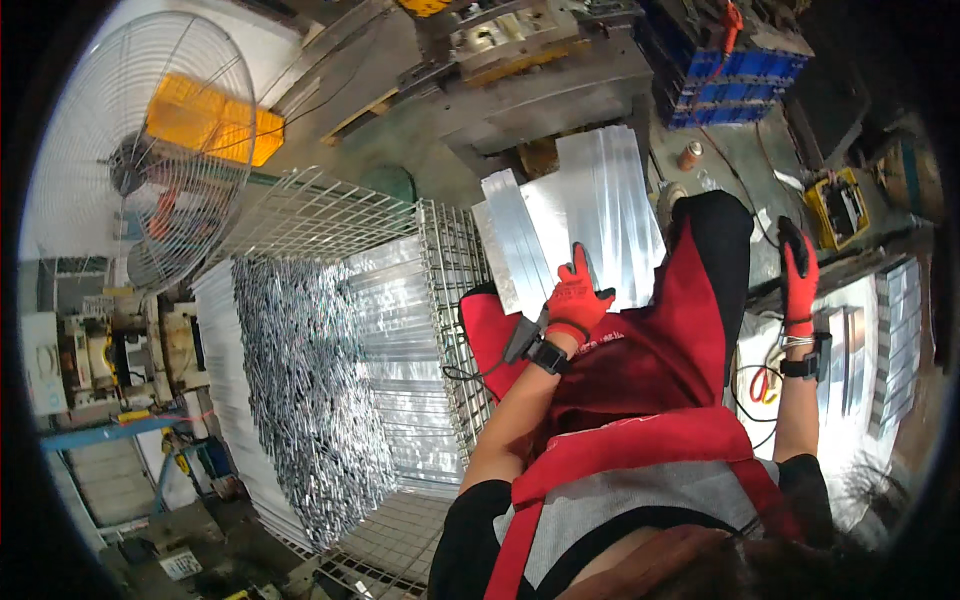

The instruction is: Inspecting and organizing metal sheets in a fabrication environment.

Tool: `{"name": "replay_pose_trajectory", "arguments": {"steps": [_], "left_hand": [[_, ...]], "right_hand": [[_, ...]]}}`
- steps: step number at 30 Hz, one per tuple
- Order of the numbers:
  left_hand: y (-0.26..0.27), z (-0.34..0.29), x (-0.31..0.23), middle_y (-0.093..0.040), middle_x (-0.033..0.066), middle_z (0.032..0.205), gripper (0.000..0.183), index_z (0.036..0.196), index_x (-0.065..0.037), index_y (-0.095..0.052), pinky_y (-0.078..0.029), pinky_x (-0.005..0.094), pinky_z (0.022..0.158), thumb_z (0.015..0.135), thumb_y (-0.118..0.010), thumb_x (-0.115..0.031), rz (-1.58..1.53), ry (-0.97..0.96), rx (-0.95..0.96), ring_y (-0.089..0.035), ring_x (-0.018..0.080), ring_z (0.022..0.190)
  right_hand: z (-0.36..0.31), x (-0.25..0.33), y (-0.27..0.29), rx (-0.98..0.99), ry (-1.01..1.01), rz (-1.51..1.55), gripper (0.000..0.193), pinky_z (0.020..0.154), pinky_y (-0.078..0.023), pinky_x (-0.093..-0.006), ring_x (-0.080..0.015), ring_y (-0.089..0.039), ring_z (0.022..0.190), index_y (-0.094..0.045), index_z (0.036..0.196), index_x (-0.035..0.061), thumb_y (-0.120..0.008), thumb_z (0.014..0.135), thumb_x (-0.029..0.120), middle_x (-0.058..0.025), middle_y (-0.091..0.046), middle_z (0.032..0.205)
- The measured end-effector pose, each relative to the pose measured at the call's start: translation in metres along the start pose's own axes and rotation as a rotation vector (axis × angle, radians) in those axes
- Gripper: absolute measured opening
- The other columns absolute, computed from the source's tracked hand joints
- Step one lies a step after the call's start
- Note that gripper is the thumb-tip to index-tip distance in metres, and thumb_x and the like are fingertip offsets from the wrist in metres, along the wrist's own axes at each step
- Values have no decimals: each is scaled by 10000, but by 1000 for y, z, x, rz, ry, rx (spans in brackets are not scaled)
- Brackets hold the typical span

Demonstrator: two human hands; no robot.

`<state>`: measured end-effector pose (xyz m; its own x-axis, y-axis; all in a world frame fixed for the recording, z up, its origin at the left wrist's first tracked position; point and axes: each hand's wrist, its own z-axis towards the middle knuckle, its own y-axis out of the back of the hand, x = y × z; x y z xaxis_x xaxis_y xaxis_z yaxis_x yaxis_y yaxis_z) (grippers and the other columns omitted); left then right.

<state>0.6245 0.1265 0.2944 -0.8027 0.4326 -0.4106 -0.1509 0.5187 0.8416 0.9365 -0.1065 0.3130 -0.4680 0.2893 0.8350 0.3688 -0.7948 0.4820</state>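
Here, sitting in a red apron (640,375), with left hand (577,300) red-gloved and spread, thumb and index apart, over the near end of the metal strips (605,205); cannot tell whether touching them. Strips laid in two groups, straight ahead between the knees. Off to the right, right hand (799,275) in a matching glove, raised near a yellow basket (840,208), fingers mostly extended; cannot tell whether pinching anything. Beside the right forearm, more strips in rows; at left, a wire cage (440,250) packed with stacked metal (315,380), and beyond, a fan (128,165). Farther ahead, a blue crate (735,80).
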Motion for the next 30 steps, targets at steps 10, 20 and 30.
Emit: {"name": "replay_pose_trajectory", "arguments": {"steps": [10, 20, 30], "left_hand": [[3, -23, 18, -371, 297, 1178, 1215, 1443, -71, -19, -512, 436, 723, 571, -829, -316, -331, 235, -100, -578, 426, 869], [4, -34, -3, -429, 257, 1147, 1055, 1456, -138, -80, -496, 450, 725, 655, -759, -232, -82, 80, -239, -576, 394, 917], [2, -17, -15, -627, 172, 1067, 714, 1240, -7, -506, -481, 348, 823, 659, -754, -340, -956, 38, -71, -614, 231, 950]], "right_hand": [[-31, 150, -152, 634, -97, 328, 317, 842, -464, -308, -157, -584, 955, -583, 1128, -6, -618, 856, 153, -96, -627, 1056], [-34, 131, -192, 793, -101, 392, 264, 643, -477, -237, -109, -611, 759, -613, 1101, 11, -535, 909, 175, -71, -663, 955], [4, 110, -149, 630, -368, 577, 358, 714, -477, -270, -178, -586, 857, -492, 1274, 46, -478, 925, 124, -124, -559, 1163]]}}
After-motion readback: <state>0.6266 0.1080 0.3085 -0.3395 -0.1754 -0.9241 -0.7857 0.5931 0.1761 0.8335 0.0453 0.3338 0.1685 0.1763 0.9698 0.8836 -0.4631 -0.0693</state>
